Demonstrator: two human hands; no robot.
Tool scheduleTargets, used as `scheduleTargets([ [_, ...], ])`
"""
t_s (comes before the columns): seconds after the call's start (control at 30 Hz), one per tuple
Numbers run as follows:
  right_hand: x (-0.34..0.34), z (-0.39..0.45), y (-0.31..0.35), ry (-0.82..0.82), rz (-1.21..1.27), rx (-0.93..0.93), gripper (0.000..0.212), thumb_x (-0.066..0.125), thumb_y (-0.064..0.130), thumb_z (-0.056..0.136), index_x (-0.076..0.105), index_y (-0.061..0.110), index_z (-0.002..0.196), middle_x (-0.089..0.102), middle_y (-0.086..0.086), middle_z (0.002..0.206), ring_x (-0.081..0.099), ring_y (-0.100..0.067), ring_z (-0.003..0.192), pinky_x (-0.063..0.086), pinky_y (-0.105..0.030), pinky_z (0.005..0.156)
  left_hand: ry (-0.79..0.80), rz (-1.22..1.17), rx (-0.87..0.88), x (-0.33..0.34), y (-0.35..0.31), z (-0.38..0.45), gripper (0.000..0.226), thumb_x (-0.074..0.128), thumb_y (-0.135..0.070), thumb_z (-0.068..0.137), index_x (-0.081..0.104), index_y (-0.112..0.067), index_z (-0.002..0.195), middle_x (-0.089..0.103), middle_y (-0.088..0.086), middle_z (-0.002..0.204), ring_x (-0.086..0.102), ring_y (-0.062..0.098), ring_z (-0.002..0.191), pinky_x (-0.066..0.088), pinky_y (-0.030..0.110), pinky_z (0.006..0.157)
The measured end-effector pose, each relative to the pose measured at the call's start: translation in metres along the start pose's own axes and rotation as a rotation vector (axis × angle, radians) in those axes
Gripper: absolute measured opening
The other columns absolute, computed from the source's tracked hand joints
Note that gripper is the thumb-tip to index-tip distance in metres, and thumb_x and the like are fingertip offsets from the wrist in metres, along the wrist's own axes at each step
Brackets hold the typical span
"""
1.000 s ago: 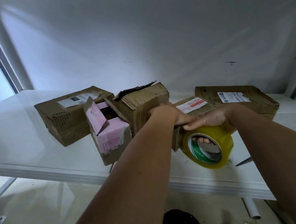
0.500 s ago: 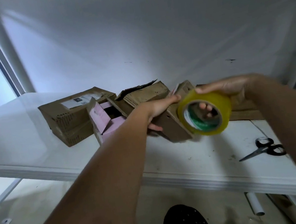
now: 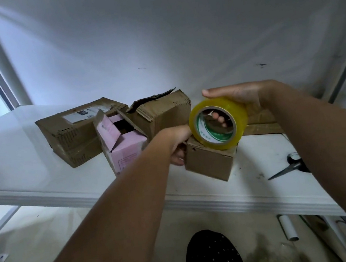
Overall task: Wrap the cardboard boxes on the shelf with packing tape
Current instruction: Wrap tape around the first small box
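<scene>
The left hand (image 3: 178, 144) gripped the small cardboard box (image 3: 211, 161) by its left end, fingers curled round that edge, holding it tilted on one corner just above the white shelf (image 3: 254, 188). The right hand (image 3: 239, 98) clasped the roll of packing tape (image 3: 219, 124) from above, thumb stretched over the top of the yellowish band and fingertips (image 3: 218, 117) showing inside the core, with the roll resting on the box's upper face, right beside the left hand's hold. To my eye the box looked light and probably near empty, since one hand held it canted without strain; its plain brown walls seemed stiff enough at the edges and corners but likely to give if squeezed mid-panel, so the end grip looked sensible. The roll was glossy and smooth outside, probably slippery, with a firm card core printed green and white that gave the fingers a surer purchase. Whether a strip of tape ran from roll to box I could not tell. Beyond the left hand lay a battered brown box (image 3: 82, 131) bearing a white label, an open pink carton (image 3: 122, 143) with its flaps up, and another creased brown box (image 3: 163, 114) with torn corrugated edges. Out past the right forearm lay scissors (image 3: 289, 167), dark and slim, well apart from both hands.
</scene>
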State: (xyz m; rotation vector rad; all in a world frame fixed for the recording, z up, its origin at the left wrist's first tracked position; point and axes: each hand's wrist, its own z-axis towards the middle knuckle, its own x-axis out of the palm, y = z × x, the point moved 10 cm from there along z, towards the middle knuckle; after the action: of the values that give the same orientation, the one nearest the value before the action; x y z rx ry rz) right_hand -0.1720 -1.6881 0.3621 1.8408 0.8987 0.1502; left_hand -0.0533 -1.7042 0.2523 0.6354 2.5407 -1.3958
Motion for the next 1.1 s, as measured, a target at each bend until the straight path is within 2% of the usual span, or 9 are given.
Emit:
scheduleTargets([
  [0.13,-0.005,0.005,0.001,-0.085,0.035,-0.043,0.045,0.059,0.055,0.079,0.069,0.016,0.061,0.061,0.001,0.055,0.058,-0.009,0.046,0.052,-0.021,0.049,-0.086,0.107,0.079,-0.003,-0.003,-0.001,0.032,0.040,-0.035,0.095,0.057,-0.010,0.105,0.062,0.010,0.098,0.057,0.021,0.076,0.049,0.031,0.062],
  [0.27,-0.017,0.004,0.005,-0.177,-0.094,0.020,0.043,0.051,0.052,0.090,0.064,0.014,0.077,0.062,-0.001,0.056,0.060,-0.011,0.046,0.050,-0.021,0.047,-0.148,0.378,0.184,-0.009,-0.027,-0.003,0.034,0.031,-0.028,0.102,0.058,-0.009,0.092,0.060,0.015,0.102,0.056,0.023,0.075,0.044,0.030,0.057],
  [0.37,-0.024,-0.012,-0.007,-0.113,-0.235,0.185,0.040,0.057,0.050,0.086,0.068,0.013,0.075,0.064,-0.005,0.063,0.061,-0.017,0.054,0.052,-0.027,0.054,-0.208,0.513,0.198,-0.014,-0.033,-0.001,0.067,0.023,-0.054,0.100,0.061,-0.001,0.116,0.058,0.022,0.120,0.056,0.036,0.108,0.045,0.042,0.092],
  [0.43,-0.024,-0.024,-0.021,-0.052,-0.331,0.241,0.037,0.055,0.041,0.089,0.068,0.012,0.070,0.060,-0.001,0.056,0.055,-0.010,0.045,0.048,-0.021,0.045,-0.237,0.570,0.201,-0.017,-0.035,0.001,0.079,0.022,-0.063,0.096,0.057,0.002,0.123,0.056,0.025,0.127,0.052,0.039,0.116,0.039,0.045,0.102],
  [0.57,-0.017,-0.037,-0.066,0.011,-0.340,0.379,0.047,0.051,0.045,0.092,0.068,0.014,0.063,0.053,0.003,0.051,0.048,-0.006,0.039,0.042,-0.016,0.040,-0.201,0.632,0.196,-0.008,-0.037,0.003,0.082,0.022,-0.069,0.092,0.060,-0.001,0.117,0.064,0.022,0.114,0.062,0.036,0.103,0.043,0.045,0.100],
  [0.73,-0.010,-0.032,-0.089,0.021,-0.456,0.453,0.043,0.055,0.051,0.088,0.068,0.011,0.094,0.063,-0.002,0.080,0.057,-0.012,0.069,0.050,-0.023,0.068,-0.201,0.515,0.163,-0.008,-0.031,-0.003,0.075,0.028,-0.071,0.090,0.061,-0.003,0.089,0.068,0.015,0.067,0.067,0.026,0.056,0.054,0.030,0.061],
  [0.83,-0.007,-0.033,-0.089,0.015,-0.344,0.365,0.042,0.061,0.054,0.078,0.068,0.014,0.091,0.065,0.001,0.074,0.059,-0.010,0.061,0.051,-0.022,0.058,-0.222,0.414,0.175,-0.012,-0.030,-0.004,0.072,0.032,-0.068,0.091,0.057,-0.001,0.082,0.062,0.014,0.049,0.061,0.023,0.040,0.050,0.025,0.048],
  [0.97,-0.023,-0.039,-0.057,-0.052,-0.139,0.103,0.039,0.067,0.056,0.062,0.075,0.019,0.071,0.067,0.002,0.063,0.063,-0.010,0.053,0.051,-0.023,0.051,-0.137,0.212,0.050,-0.024,-0.005,-0.004,0.074,0.028,-0.067,0.093,0.054,0.002,0.090,0.063,0.015,0.052,0.058,0.020,0.035,0.041,0.016,0.035],
  [1.1,-0.043,-0.039,-0.002,-0.208,0.024,-0.151,0.035,0.075,0.058,0.054,0.075,0.022,0.059,0.070,0.003,0.065,0.065,-0.009,0.054,0.054,-0.024,0.053,-0.110,0.015,0.043,-0.014,0.014,-0.005,0.053,0.037,-0.055,0.097,0.054,-0.006,0.108,0.064,0.015,0.096,0.066,0.024,0.068,0.052,0.030,0.061],
])
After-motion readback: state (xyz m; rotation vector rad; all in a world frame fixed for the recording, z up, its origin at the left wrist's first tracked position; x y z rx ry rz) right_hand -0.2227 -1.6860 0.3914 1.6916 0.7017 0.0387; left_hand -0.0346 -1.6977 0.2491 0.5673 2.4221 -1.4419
